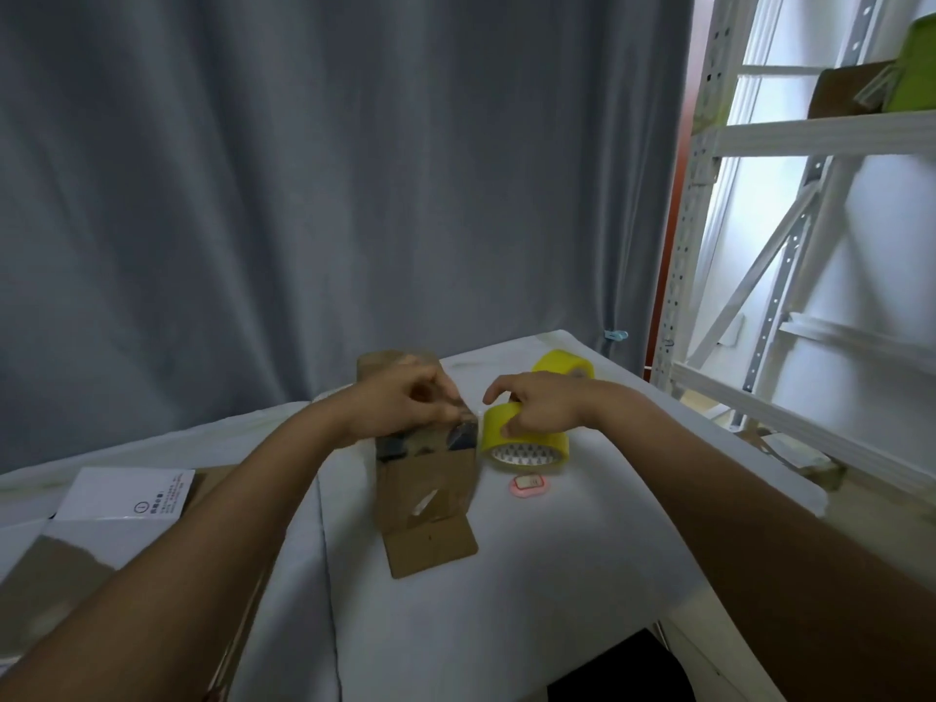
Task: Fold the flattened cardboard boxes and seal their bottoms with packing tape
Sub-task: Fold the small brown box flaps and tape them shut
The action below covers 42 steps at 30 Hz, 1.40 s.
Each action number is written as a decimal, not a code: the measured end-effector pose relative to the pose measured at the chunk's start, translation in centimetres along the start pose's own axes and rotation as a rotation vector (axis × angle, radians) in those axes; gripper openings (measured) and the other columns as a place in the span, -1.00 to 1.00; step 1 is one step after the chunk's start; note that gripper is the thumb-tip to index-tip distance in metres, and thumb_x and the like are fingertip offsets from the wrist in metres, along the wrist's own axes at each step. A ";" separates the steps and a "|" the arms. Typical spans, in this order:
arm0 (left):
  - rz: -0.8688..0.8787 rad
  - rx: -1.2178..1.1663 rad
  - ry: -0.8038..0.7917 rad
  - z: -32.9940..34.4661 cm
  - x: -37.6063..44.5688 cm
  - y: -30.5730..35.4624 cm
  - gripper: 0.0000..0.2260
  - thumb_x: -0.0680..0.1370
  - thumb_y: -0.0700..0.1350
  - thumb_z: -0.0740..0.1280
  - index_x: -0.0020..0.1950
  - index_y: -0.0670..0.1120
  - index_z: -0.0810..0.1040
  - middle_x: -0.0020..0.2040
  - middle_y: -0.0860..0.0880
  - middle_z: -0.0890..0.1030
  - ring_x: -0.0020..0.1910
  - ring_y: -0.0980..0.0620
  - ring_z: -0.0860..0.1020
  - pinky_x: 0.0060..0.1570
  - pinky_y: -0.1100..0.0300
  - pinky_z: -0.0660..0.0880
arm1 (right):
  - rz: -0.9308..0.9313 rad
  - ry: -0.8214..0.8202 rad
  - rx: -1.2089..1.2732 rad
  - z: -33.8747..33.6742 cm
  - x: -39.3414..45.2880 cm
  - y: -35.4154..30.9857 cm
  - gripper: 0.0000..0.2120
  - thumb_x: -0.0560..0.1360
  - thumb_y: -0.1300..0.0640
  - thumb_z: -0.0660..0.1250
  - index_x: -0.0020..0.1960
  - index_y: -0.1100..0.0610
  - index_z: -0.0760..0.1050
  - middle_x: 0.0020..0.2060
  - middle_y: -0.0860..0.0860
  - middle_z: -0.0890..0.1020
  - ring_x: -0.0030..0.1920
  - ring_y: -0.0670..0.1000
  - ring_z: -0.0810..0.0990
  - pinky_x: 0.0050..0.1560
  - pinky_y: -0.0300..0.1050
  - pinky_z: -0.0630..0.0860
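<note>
— Where is the cardboard box (pixel 428 478) right now?

— In the middle of the white-covered worktop (pixel 557 575), standing folded, with one loose flap lying flat toward the near edge. A strip of clear tape glints on its near face, and its top end is glossy with dark reflections.

— Anything inside it?

— I cannot tell; the top is covered by flaps and the left hand.

— And the hands?

— The left hand (pixel 405 405) rests on the box's top far end, fingers curled, pinching the free end of the tape at the box's right top edge. The right hand (pixel 539 410) grips the yellow tape roll (pixel 516 443), fingers curled over its top; the roll sits just beside the box on its right.

— Other things nearby?

— A second yellow roll (pixel 562 366) lies farther back, beyond the right hand. A small pink-rimmed tag (pixel 527 483) lies on the worktop just near of the held roll. At the left, a white printed box (pixel 126 494) lies flat. On the right stands a white metal shelf rack (pixel 790 139), carrying a brown box and something green on its upper shelf. A grey curtain (pixel 304 169) hangs behind.
</note>
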State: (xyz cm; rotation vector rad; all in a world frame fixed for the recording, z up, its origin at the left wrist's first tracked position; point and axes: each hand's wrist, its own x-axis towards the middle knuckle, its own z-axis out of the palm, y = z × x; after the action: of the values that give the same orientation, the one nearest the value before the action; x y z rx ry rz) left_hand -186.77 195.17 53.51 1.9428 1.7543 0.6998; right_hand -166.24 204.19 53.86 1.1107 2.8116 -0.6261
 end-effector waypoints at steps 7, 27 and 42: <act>0.028 0.126 0.069 0.4 -2.2 -1.6 -0.74 0.54 -0.14 0.41 0.19 0.09 0.59 0.10 0.24 0.57 0.07 0.29 0.50 -0.05 0.60 0.34 | -0.025 0.040 0.027 0.3 2.0 -0.4 -0.75 0.57 -0.09 0.24 0.21 -0.13 0.54 0.30 -0.07 0.49 0.29 0.03 0.44 0.27 -0.10 0.39; 0.018 0.065 0.144 0.7 -4.6 -4.1 -0.69 0.52 -0.15 0.42 0.20 0.16 0.58 0.12 0.23 0.59 0.09 0.37 0.51 0.09 0.53 0.37 | -0.068 0.480 -0.554 1.9 1.9 0.0 -0.76 0.51 0.03 0.26 0.15 -0.06 0.55 0.11 -0.01 0.61 0.18 0.07 0.52 0.18 -0.07 0.30; 0.045 0.106 0.408 5.3 -3.1 3.8 -0.70 0.59 -0.09 0.32 0.32 0.11 0.49 0.29 0.16 0.46 0.12 0.28 0.46 0.12 0.43 0.42 | -0.104 0.625 0.554 6.3 -0.3 3.9 -0.94 0.54 0.14 0.35 -0.04 0.09 0.59 -0.12 -0.17 0.61 -0.10 -0.42 0.48 -0.12 -0.57 0.29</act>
State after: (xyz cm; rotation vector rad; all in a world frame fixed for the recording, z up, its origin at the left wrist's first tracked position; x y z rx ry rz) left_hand -180.74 191.74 51.40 2.0198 2.0212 1.1039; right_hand -163.99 204.08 46.77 1.4575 3.3309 -1.3373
